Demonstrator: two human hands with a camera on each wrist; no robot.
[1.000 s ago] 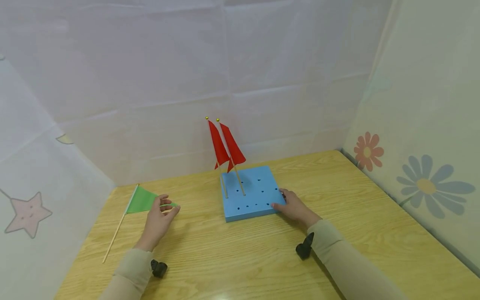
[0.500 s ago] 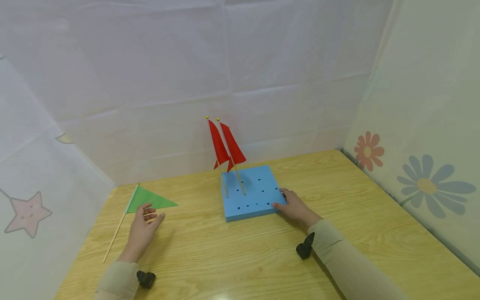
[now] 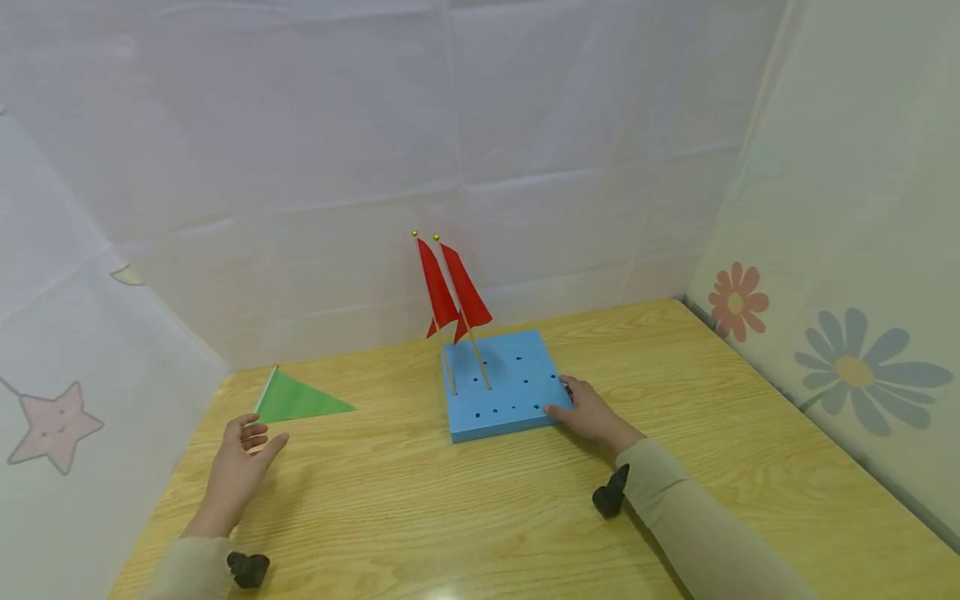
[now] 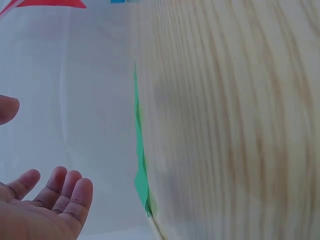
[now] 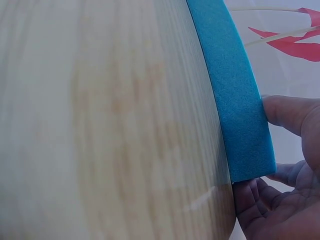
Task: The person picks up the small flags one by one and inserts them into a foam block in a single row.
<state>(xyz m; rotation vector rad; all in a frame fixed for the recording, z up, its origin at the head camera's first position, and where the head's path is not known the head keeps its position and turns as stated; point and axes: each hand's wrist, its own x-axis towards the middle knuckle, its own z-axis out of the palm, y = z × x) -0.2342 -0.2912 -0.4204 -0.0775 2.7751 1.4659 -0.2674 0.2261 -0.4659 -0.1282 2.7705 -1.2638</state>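
A green triangular flag (image 3: 303, 402) lies flat on the table at the left; most of its thin stick is hidden behind my left hand (image 3: 236, 471). That hand hovers over the stick, fingers loosely bent and thumb apart, with nothing in it. The left wrist view shows the flag's cloth (image 4: 141, 165) edge-on beside the loose fingers (image 4: 75, 200). My right hand (image 3: 592, 414) holds the right edge of a blue foam block (image 3: 502, 400), thumb on top and fingers along its side (image 5: 250, 197). Two red flags (image 3: 468, 292) stand in the block's holes at the left, leaning slightly.
The wooden table (image 3: 390, 517) ends at a pale curtain (image 3: 337, 167) behind and at patterned sheets on both sides. More small holes dot the block's top. Black wrist cameras (image 3: 249, 569) sit at both cuffs.
My left hand has moved left and toward me, from the green flag's tip to its stick. The right hand stays at the block, and the flags have not moved.
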